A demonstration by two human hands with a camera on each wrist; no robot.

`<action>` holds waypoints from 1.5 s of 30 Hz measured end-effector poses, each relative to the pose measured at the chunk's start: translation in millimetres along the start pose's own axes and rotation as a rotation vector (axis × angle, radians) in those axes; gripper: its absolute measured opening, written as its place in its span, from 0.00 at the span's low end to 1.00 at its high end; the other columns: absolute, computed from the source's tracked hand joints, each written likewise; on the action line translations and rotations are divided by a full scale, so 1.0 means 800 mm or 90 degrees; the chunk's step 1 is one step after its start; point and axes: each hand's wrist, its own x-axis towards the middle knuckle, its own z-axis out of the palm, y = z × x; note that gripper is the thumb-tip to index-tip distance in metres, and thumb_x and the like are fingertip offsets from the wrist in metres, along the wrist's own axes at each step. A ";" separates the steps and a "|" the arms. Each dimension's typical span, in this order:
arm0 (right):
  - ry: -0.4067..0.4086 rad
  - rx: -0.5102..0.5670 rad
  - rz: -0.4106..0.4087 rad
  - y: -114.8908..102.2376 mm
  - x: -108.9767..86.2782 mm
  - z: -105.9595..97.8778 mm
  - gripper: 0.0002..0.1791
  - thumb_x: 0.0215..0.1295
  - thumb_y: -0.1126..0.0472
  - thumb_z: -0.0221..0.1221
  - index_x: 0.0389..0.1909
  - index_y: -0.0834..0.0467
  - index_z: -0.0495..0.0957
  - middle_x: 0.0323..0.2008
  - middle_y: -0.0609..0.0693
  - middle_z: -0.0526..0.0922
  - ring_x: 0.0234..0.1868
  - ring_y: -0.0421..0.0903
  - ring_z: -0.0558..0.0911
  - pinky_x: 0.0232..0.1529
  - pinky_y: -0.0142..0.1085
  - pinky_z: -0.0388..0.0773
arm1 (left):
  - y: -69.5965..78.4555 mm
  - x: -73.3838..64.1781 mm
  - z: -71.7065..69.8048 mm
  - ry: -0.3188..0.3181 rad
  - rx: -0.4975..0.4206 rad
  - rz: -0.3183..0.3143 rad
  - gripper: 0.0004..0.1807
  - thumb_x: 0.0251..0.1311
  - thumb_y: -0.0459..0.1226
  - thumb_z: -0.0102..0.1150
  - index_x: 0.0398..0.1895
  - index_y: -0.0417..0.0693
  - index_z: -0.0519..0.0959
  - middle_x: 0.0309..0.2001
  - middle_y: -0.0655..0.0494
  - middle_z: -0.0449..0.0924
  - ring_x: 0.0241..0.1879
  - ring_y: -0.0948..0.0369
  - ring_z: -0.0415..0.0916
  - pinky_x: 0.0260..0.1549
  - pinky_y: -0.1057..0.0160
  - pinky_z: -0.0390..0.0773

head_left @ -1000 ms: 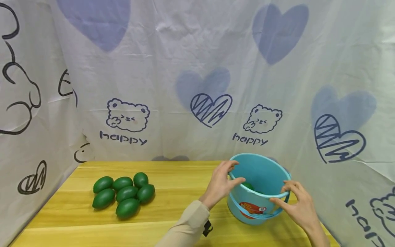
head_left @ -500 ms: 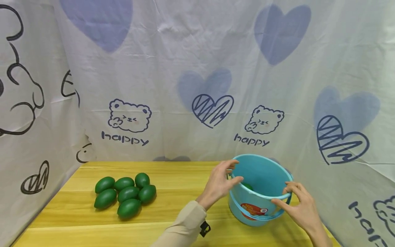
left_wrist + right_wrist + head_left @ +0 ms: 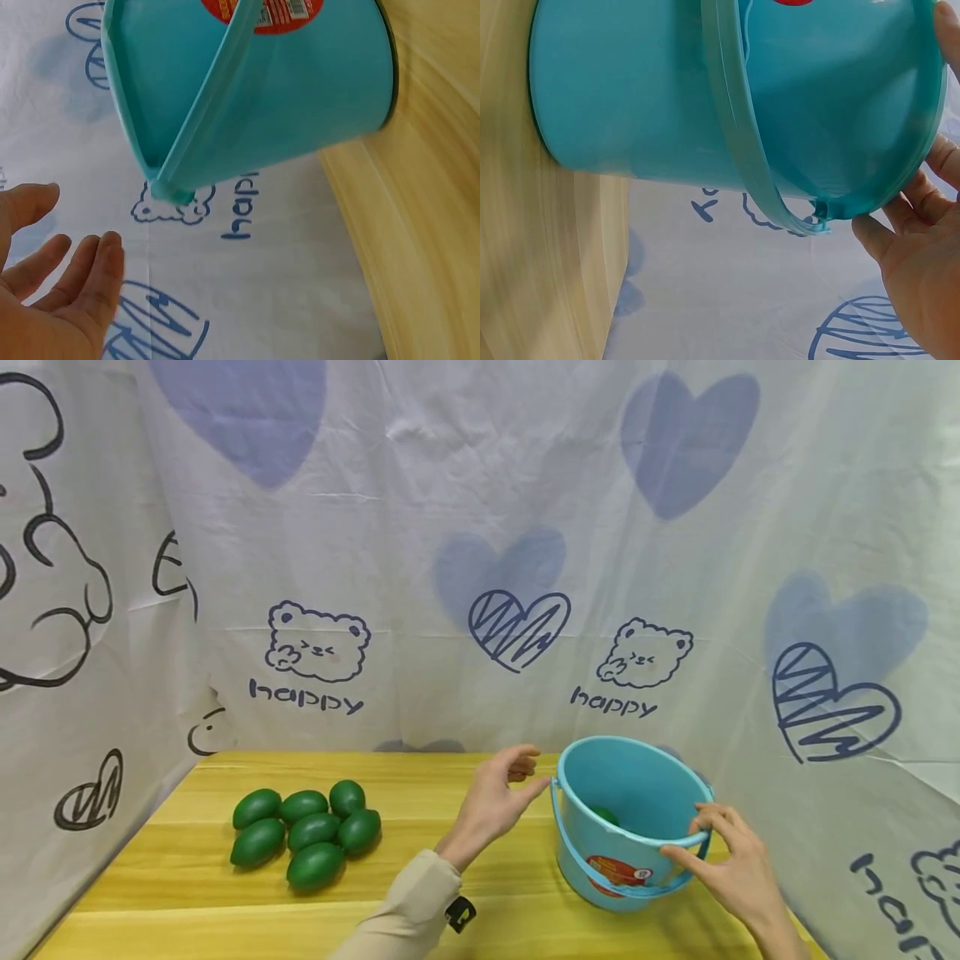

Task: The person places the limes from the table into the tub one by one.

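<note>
A light blue plastic bucket [image 3: 588, 827] stands upright on the wooden table at the right, its handle [image 3: 564, 839] hanging down over the front. Inside it, part of a green fruit [image 3: 604, 814] shows; the rest of the bottom is hidden. My right hand [image 3: 738, 868] holds the bucket's right rim, thumb outside and fingers over the edge, as the right wrist view also shows. Left of the bucket, my left hand [image 3: 491, 802] is in the air, apart from the rim, with loosely bent fingers and nothing in them. In the left wrist view a gap separates that hand from the bucket [image 3: 300, 97].
Several green oval fruits [image 3: 313, 866] lie in a cluster on the left part of the wooden table [image 3: 420, 893]. A white cloth [image 3: 420, 568] with hearts and bear drawings hangs behind the table and along both sides.
My left hand has let go of the bucket's left rim and moved left, away from it. The right hand keeps its hold, and the bucket stays in place.
</note>
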 end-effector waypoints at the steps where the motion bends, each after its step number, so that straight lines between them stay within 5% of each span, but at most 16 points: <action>1: 0.002 -0.002 -0.001 0.000 -0.001 0.000 0.22 0.41 0.59 0.78 0.30 0.53 0.73 0.47 0.55 0.77 0.53 0.60 0.73 0.51 0.62 0.69 | -0.002 -0.001 -0.004 0.005 0.000 -0.006 0.17 0.62 0.38 0.65 0.54 0.45 0.79 0.47 0.50 0.83 0.46 0.56 0.81 0.49 0.60 0.82; 10: -0.006 -0.004 0.007 0.001 -0.004 -0.001 0.21 0.43 0.59 0.78 0.30 0.53 0.74 0.50 0.60 0.77 0.55 0.66 0.73 0.51 0.65 0.68 | -0.017 -0.012 -0.048 0.004 0.025 -0.044 0.10 0.65 0.43 0.61 0.46 0.51 0.84 0.39 0.59 0.85 0.37 0.65 0.80 0.40 0.65 0.81; 22: -0.006 -0.004 0.009 0.002 -0.001 -0.001 0.21 0.42 0.58 0.78 0.31 0.53 0.74 0.49 0.59 0.77 0.56 0.65 0.73 0.51 0.66 0.68 | -0.036 -0.025 -0.103 0.089 0.037 -0.045 0.05 0.64 0.40 0.63 0.38 0.53 0.86 0.34 0.61 0.85 0.33 0.65 0.80 0.36 0.65 0.81; 29: -0.004 -0.004 0.010 0.001 -0.001 0.000 0.21 0.42 0.59 0.78 0.31 0.53 0.73 0.49 0.59 0.77 0.56 0.65 0.73 0.51 0.66 0.69 | -0.050 -0.034 -0.123 0.069 0.044 -0.085 0.05 0.64 0.41 0.63 0.37 0.54 0.86 0.31 0.61 0.85 0.31 0.62 0.80 0.32 0.65 0.81; 37: -0.005 -0.006 0.012 0.002 -0.002 -0.001 0.21 0.42 0.58 0.78 0.30 0.53 0.73 0.49 0.59 0.77 0.56 0.66 0.73 0.51 0.67 0.68 | -0.073 -0.046 -0.149 0.083 0.108 -0.095 0.04 0.63 0.41 0.64 0.35 0.56 0.86 0.30 0.60 0.86 0.31 0.65 0.80 0.35 0.65 0.81; 45: 0.003 -0.004 0.008 0.004 -0.002 0.000 0.22 0.41 0.59 0.79 0.30 0.53 0.74 0.49 0.60 0.77 0.55 0.65 0.74 0.51 0.66 0.69 | -0.094 -0.062 -0.174 0.070 0.171 -0.149 0.07 0.65 0.43 0.61 0.36 0.53 0.87 0.31 0.60 0.86 0.31 0.64 0.82 0.34 0.62 0.82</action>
